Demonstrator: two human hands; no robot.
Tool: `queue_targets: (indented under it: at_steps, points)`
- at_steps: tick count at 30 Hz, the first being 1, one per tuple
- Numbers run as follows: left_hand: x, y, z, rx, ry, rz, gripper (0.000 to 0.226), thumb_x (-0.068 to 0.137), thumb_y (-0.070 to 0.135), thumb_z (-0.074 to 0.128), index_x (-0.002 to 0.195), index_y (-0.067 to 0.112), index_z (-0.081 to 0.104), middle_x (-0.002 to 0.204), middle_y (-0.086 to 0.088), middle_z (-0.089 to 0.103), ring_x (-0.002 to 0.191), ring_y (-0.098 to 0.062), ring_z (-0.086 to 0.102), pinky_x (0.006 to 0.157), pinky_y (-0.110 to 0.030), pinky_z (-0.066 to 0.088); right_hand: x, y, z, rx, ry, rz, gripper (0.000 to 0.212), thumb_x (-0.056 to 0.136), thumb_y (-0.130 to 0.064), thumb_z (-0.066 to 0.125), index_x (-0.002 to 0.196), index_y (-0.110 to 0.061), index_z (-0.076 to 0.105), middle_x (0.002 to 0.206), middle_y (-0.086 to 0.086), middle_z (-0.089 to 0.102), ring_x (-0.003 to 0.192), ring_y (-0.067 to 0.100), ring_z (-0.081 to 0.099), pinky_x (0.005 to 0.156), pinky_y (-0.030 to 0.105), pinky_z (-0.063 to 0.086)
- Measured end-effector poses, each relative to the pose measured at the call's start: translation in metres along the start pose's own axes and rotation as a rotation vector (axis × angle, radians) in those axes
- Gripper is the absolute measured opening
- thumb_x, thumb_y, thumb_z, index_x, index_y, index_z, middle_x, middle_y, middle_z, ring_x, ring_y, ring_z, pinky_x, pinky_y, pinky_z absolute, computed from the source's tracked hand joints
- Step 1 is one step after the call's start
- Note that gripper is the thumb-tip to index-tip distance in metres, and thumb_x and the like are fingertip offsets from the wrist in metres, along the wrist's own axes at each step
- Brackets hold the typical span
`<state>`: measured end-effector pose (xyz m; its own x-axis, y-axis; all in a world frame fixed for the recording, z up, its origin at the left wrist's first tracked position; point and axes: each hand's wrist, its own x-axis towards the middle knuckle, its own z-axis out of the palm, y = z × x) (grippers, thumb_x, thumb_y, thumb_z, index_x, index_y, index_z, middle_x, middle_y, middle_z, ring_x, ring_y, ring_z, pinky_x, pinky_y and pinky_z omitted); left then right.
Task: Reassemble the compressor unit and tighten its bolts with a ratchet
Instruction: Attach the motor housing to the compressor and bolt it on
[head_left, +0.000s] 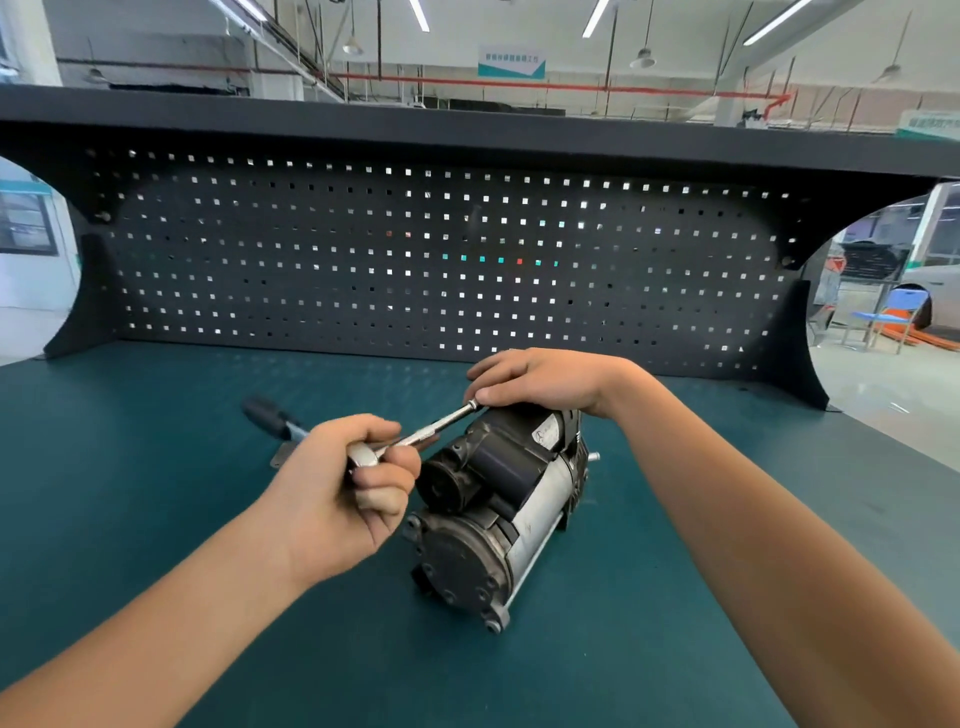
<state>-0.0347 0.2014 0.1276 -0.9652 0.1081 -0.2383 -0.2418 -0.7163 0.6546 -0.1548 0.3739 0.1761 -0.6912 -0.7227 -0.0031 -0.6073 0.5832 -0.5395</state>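
The left hand (358, 488) grips the head of the ratchet (363, 456), whose extension bar (431, 428) runs toward 2 o'clock onto the far end of the compressor (498, 499) lying mid-bench, where the right hand (545, 382) curls its fingers round the bar's tip.

Compressor (498, 499): lies on its side on the green mat (156, 519), dark round end cap toward the camera.
Left hand (343, 493): grips the ratchet (363, 456) at its head; the black handle (265, 413) sticks out behind the hand.
Extension bar (441, 423): slants from the ratchet head up to the compressor's top.
Right hand (540, 382): rests on the compressor's top, thumb and fingers bent at the bar's tip; whether they pinch it is unclear.
Behind: a dark pegboard (415, 249).
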Motion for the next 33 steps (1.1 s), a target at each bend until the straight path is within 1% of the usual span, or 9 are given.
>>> queue_targets:
  at_steps: [6, 9, 11, 14, 19, 22, 26, 30, 33]
  points:
    - [-0.002, 0.004, -0.001, 1.606, 0.153, 0.729, 0.035, 0.087, 0.01, 0.047, 0.082, 0.041, 0.064, 0.048, 0.009, 0.05, 0.038, -0.006, 0.041, 0.043, -0.022, 0.033, 0.006, -0.002, -0.001, -0.149, -0.057, 0.071, 0.038, 0.095, -0.045, 0.043, 0.128, -0.03, 0.056, 0.15, -0.009, 0.029, 0.138, 0.008, 0.019, 0.107, 0.023, 0.012]
    - [-0.003, 0.0, -0.008, 2.384, 0.057, 1.169, 0.023, 0.077, 0.016, 0.047, 0.086, 0.025, 0.067, 0.059, 0.005, 0.058, 0.044, -0.018, 0.056, 0.04, -0.03, 0.044, 0.008, -0.002, -0.002, -0.132, -0.083, 0.087, 0.04, 0.094, -0.047, 0.043, 0.126, -0.028, 0.058, 0.144, -0.012, 0.037, 0.131, 0.007, 0.03, 0.101, 0.019, 0.02]
    - [-0.001, -0.005, -0.01, 2.354, 0.079, 1.215, 0.036, 0.079, 0.028, 0.038, 0.095, 0.013, 0.066, 0.065, -0.001, 0.062, 0.048, -0.027, 0.058, 0.042, -0.034, 0.048, 0.007, 0.0, -0.002, -0.053, -0.064, 0.075, 0.025, 0.092, -0.044, 0.05, 0.108, -0.032, 0.064, 0.13, -0.014, 0.049, 0.119, 0.006, 0.045, 0.091, 0.014, 0.032]
    - [-0.004, -0.008, -0.007, 1.699, 0.082, 0.923, 0.021, 0.09, 0.034, 0.048, 0.103, 0.03, 0.063, 0.075, 0.0, 0.066, 0.059, -0.015, 0.057, 0.059, -0.025, 0.043, 0.007, 0.002, 0.001, 0.012, -0.008, 0.042, 0.009, 0.091, -0.037, 0.055, 0.09, -0.035, 0.064, 0.122, -0.008, 0.058, 0.113, 0.011, 0.056, 0.089, 0.015, 0.042]
    - [0.006, 0.0, -0.003, 0.357, 0.081, 0.183, 0.036, 0.092, 0.04, 0.044, 0.101, 0.009, 0.06, 0.047, -0.002, 0.043, 0.027, -0.007, 0.028, 0.027, -0.013, 0.023, 0.002, -0.003, 0.002, 0.043, 0.022, 0.034, 0.014, 0.092, -0.035, 0.055, 0.099, -0.028, 0.064, 0.122, -0.008, 0.056, 0.109, 0.008, 0.054, 0.075, 0.002, 0.042]
    - [0.005, 0.006, -0.004, 0.016, 0.053, -0.007, 0.022, 0.086, 0.025, 0.046, 0.087, 0.003, 0.049, 0.049, -0.002, 0.04, 0.024, -0.002, 0.028, 0.023, -0.011, 0.019, 0.002, -0.004, 0.001, 0.025, 0.016, 0.044, 0.014, 0.093, -0.035, 0.054, 0.098, -0.027, 0.063, 0.121, -0.008, 0.056, 0.112, 0.011, 0.054, 0.091, 0.016, 0.042]
    - [0.006, 0.004, -0.003, 0.756, 0.113, 0.325, 0.023, 0.086, 0.002, 0.042, 0.095, 0.011, 0.062, 0.047, -0.002, 0.042, 0.029, -0.009, 0.026, 0.029, -0.014, 0.021, 0.002, -0.004, 0.003, 0.051, 0.025, 0.06, 0.009, 0.091, -0.035, 0.057, 0.089, -0.03, 0.064, 0.112, -0.008, 0.058, 0.108, 0.013, 0.056, 0.097, 0.026, 0.043]
    - [-0.001, 0.005, -0.007, 2.053, 0.052, 1.087, 0.026, 0.079, 0.007, 0.052, 0.098, 0.024, 0.061, 0.058, 0.003, 0.058, 0.046, -0.02, 0.053, 0.043, -0.028, 0.041, 0.005, -0.005, 0.007, 0.029, 0.025, 0.075, 0.014, 0.09, -0.036, 0.056, 0.085, -0.027, 0.065, 0.108, -0.007, 0.06, 0.106, 0.013, 0.055, 0.098, 0.027, 0.041]
    - [0.001, -0.003, -0.01, 2.231, -0.068, 1.386, 0.025, 0.066, 0.016, 0.055, 0.088, 0.012, 0.066, 0.059, 0.002, 0.058, 0.041, -0.023, 0.053, 0.036, -0.031, 0.044, 0.006, -0.006, 0.009, 0.023, 0.015, 0.048, 0.022, 0.09, -0.044, 0.053, 0.076, -0.03, 0.063, 0.095, -0.007, 0.06, 0.095, 0.013, 0.057, 0.095, 0.031, 0.045]
